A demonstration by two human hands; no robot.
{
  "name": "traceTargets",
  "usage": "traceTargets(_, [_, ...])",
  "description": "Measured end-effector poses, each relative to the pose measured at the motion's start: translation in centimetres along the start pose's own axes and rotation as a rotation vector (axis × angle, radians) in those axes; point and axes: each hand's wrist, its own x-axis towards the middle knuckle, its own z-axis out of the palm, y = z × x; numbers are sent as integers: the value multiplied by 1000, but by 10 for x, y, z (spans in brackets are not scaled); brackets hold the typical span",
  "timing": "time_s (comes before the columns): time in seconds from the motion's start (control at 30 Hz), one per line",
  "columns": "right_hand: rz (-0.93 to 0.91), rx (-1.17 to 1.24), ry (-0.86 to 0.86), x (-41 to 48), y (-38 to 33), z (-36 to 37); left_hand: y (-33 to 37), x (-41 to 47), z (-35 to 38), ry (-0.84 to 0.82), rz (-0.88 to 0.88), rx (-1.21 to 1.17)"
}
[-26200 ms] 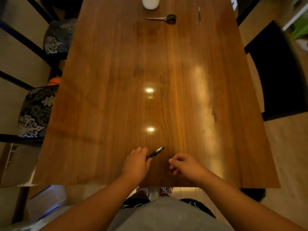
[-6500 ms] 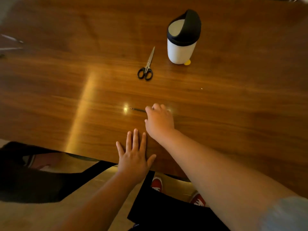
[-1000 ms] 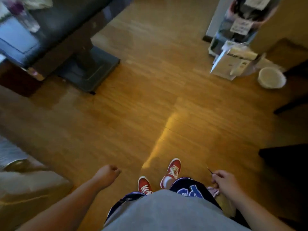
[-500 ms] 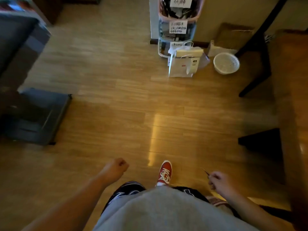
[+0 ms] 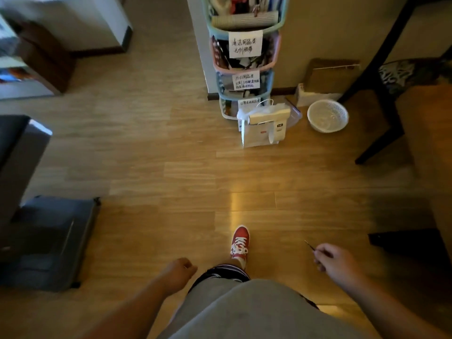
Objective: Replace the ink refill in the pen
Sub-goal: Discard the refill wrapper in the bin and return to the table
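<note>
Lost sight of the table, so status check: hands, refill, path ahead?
Right hand pinching thin refill. Left hand loosely fisted, nothing visible in it. Floor ahead open up to paper bag by basket rack.

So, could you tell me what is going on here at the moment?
A person is walking across a wooden floor toward a stack of labelled storage baskets. The right hand pinches a thin ink refill between its fingertips; the left hand is loosely curled, apparently empty. No pen is in view.
</note>
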Motion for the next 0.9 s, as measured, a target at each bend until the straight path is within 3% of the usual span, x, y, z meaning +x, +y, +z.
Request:
traceTargets(0.3, [270,310,154,17,7,-59,224,75,-93,-39,277,301])
traceTargets(0.63, [528,764,330,11,70,-133,454,88,3,-235,538,619])
traceTargets(0.9, [437,680,246,56,86,-224,529,98,41,-218,543,839])
